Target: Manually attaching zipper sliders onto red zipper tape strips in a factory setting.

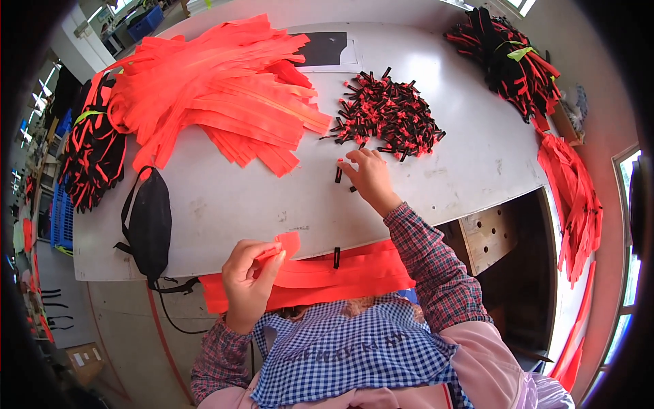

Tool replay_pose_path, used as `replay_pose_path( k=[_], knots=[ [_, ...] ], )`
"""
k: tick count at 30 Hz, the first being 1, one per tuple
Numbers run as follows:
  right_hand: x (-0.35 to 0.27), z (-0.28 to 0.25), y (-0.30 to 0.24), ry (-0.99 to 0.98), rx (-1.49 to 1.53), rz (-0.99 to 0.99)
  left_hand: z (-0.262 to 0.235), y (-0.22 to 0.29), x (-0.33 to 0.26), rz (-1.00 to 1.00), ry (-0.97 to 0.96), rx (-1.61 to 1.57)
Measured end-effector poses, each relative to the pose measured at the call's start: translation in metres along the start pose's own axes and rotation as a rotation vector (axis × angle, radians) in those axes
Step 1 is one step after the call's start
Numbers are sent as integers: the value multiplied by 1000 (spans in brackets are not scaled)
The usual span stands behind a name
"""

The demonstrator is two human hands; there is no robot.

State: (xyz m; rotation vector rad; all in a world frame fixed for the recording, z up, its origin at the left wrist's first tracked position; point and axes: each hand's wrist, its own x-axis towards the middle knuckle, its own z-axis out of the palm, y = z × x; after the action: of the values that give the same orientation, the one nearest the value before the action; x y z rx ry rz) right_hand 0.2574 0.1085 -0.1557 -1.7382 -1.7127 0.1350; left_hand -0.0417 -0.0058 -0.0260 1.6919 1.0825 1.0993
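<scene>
My left hand [252,276] is closed in a pinch on the end of an orange-red fabric strip [289,243], above the near table edge. More orange-red strips [340,276] lie across my lap, with one small black tab [336,258] on top. Out over the table, my right hand [371,177] has its thumb and forefinger apart. Close to its fingertips lies a single small black tab [338,175] with a red end. Just beyond spreads a heap of small black-and-red tabs [395,116].
A large pile of orange-red strips [225,88] covers the table's far left. Black-and-red bundles [504,61] sit at the far right and left edge. A black pouch [150,221] hangs over the left edge. Red strips [572,198] hang at right, near an open compartment [511,252].
</scene>
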Motion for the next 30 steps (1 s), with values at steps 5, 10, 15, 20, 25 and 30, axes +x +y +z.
replay_pose_path(
  k=[5,10,15,20,25,30],
  knots=[
    [15,14,4,-95,-163,-43,2,4,3,-16,-8,-24],
    [9,-26,-42,-240,585,291,-2,-3,7,-2,42,2],
    [-36,-90,-115,-452,1430,229,4,-4,16,43,41,67],
    [-59,-112,-162,-277,824,-244,10,3,16,139,5,70],
    [-62,-108,-167,-163,602,-442,9,6,10,195,12,85],
    [-60,-112,-169,-196,536,-521,5,9,8,221,2,122]
  ],
)
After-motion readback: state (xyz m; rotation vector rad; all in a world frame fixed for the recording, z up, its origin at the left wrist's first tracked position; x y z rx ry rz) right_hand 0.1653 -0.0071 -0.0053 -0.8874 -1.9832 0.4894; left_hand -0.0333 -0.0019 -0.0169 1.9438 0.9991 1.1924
